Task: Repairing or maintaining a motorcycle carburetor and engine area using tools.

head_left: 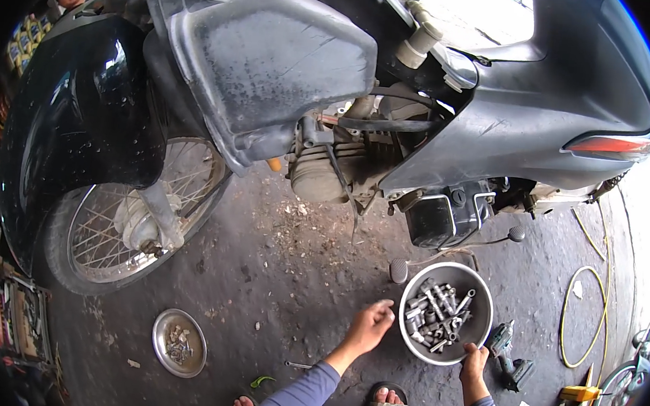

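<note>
A grey metal basin (488, 294) full of sockets and wrenches (438, 313) is low in front of me, right of centre. My right hand (474, 361) grips its near right rim, with the fingers partly hidden. Just left of the basin, my left hand (371, 326) reaches forward with loosely bent fingers, apart from the rim and holding nothing that I can see. A green and black cordless power tool (510, 359) lies on the ground right beside the basin. Beyond stands a dark motorbike (267, 65), its engine (324, 171) exposed.
A small metal dish (159, 343) with small parts lies at the lower left, below the spoked front wheel (80, 252). One foot pedal (398, 271) juts out near the basin. At right a yellow hose (566, 321) curls on the ground. Tool racks (15, 305) line the left edge.
</note>
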